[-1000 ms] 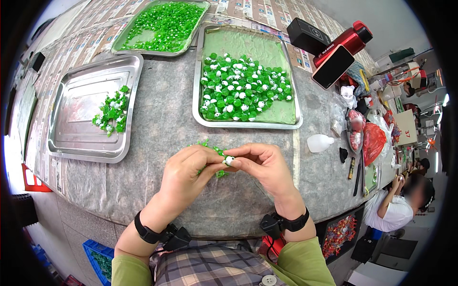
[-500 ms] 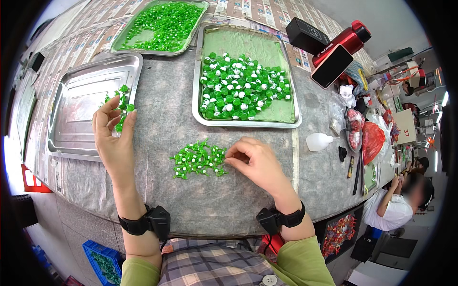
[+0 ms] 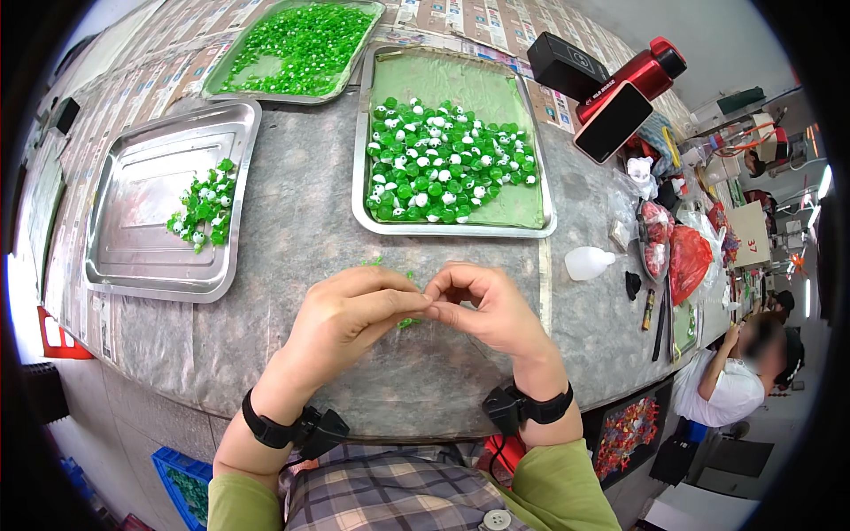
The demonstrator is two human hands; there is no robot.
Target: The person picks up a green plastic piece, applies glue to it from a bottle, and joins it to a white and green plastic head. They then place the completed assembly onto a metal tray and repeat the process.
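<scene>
My left hand (image 3: 350, 310) and my right hand (image 3: 489, 308) meet fingertip to fingertip over the grey table cover. Both are closed in a pinch, and whatever they hold is hidden between the fingers. Beneath them lie small green plastic pieces (image 3: 409, 322), mostly covered by my hands. Beyond sits a metal tray (image 3: 361, 181) lined with green cloth, holding many green-and-white balls (image 3: 443, 168). A second metal tray (image 3: 119, 252), to the left, carries a small heap of green pieces with white ball parts (image 3: 208, 203) along its right side.
At the far left a third tray (image 3: 212, 84) is full of small green pieces. On the right stand a white squeeze bottle (image 3: 588, 263), a phone (image 3: 614, 122) against a red flask (image 3: 651, 73), a black box (image 3: 567, 66) and plastic bags (image 3: 689, 261). Another person (image 3: 735, 372) sits farther right.
My left hand has come from above the left tray to meet my right hand over the green pieces. The left tray's heap is now uncovered. My right hand has barely moved.
</scene>
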